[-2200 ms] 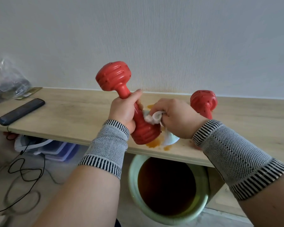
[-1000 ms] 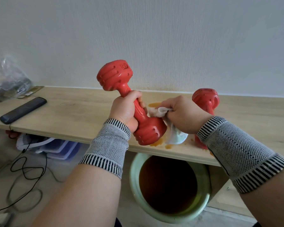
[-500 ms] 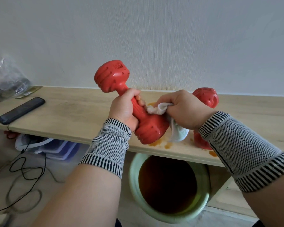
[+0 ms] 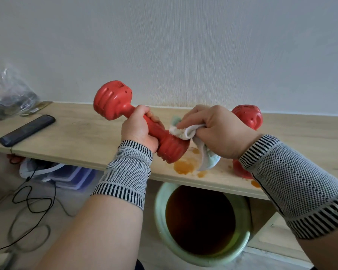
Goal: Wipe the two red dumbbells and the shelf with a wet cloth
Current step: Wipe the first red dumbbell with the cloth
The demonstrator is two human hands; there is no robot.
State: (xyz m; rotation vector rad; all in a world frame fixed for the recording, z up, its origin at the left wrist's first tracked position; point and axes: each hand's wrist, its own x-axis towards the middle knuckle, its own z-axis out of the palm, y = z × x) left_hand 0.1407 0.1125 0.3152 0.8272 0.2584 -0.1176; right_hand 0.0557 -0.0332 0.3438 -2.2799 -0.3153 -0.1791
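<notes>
Head view: our left hand point(image 4: 139, 131) grips the raised dumbbell point(image 4: 142, 123) by its handle; right-hand fingers point(image 4: 191, 121) pinch the cloth point(image 4: 185, 132). We should rotate the handle while rubbing the near head, over the shelf point(image 4: 82, 137)'s front edge.

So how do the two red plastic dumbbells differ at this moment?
The held red plastic dumbbell is gripped by the left hand, tilted above the wooden shelf; the other red dumbbell stands upright on it. The white cloth in the right hand touches only the held one. Both look alike.
</notes>
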